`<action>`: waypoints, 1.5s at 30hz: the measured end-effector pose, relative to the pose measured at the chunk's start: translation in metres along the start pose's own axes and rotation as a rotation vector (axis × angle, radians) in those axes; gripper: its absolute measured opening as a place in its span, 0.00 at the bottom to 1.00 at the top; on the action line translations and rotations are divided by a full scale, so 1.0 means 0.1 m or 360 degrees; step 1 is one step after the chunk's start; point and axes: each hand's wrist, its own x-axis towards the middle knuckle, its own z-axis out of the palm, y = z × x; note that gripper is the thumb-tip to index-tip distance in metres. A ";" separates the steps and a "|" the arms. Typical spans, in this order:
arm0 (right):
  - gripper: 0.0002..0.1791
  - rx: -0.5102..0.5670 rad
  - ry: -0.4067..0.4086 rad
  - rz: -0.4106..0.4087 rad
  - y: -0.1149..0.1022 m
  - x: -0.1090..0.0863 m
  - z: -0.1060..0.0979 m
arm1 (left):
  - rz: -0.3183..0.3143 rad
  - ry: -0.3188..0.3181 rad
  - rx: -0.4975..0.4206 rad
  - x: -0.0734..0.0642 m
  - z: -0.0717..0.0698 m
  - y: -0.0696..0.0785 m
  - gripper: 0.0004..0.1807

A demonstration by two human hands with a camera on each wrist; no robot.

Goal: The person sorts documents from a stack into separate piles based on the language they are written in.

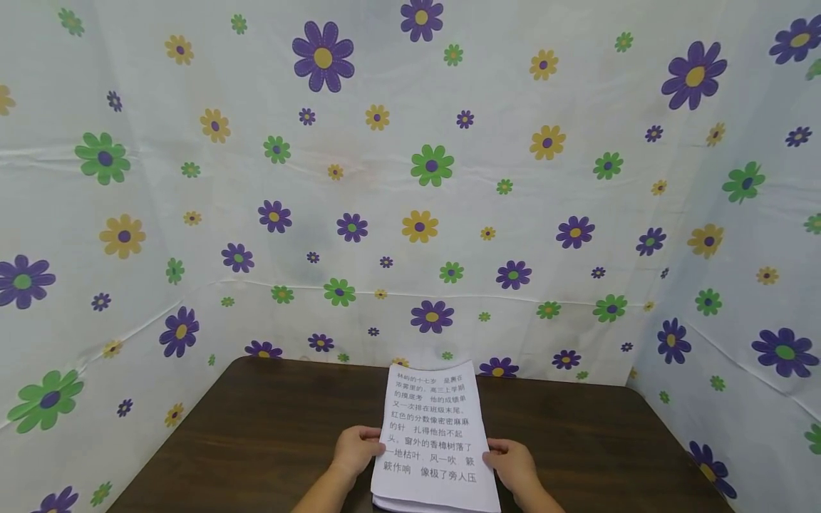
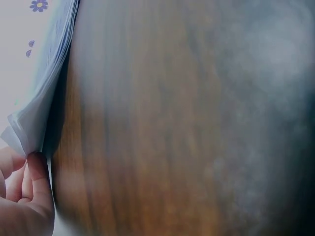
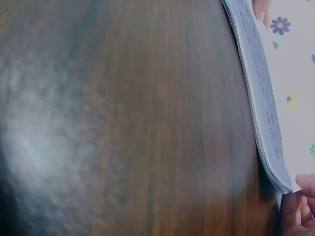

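A stack of white paper sheets (image 1: 431, 445), printed with large Chinese text, is between the two hands at the near middle of the table. My left hand (image 1: 351, 453) pinches its left edge between thumb and fingers, and my right hand (image 1: 515, 467) pinches the right edge. In the left wrist view the sheets' edges (image 2: 59, 54) fan slightly and bend up at a corner beside the left hand (image 2: 30, 189). From the right wrist, the stack (image 3: 261, 88) looks curved, its end between the right thumb and fingers (image 3: 291, 211). More white paper (image 1: 410, 504) shows under the stack's near edge.
A dark brown wooden table (image 1: 282, 413) lies under the paper, its rounded far corners close to the back wall. White cloth with purple, green and yellow flowers (image 1: 432, 166) hangs behind the table and along both sides.
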 end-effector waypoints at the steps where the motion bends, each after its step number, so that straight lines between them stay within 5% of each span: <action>1: 0.17 0.0013 0.0013 0.0002 0.01 0.00 0.00 | -0.0008 0.0008 0.0009 0.00 0.00 0.00 0.17; 10: 0.09 0.0000 0.0105 0.0023 0.04 -0.02 0.02 | -0.0062 0.0127 0.0082 0.00 0.03 -0.02 0.09; 24: 0.12 0.0091 0.0119 0.0044 -0.03 -0.05 0.04 | -0.0085 0.0234 0.0111 -0.06 0.06 0.04 0.07; 35: 0.14 0.0217 0.0122 0.0096 -0.10 -0.08 -0.04 | -0.0048 0.0298 -0.0022 -0.05 0.07 0.05 0.08; 45: 0.14 0.0274 0.0045 0.0119 -0.15 -0.07 -0.09 | -0.0107 0.0110 -0.0294 -0.04 0.01 0.05 0.20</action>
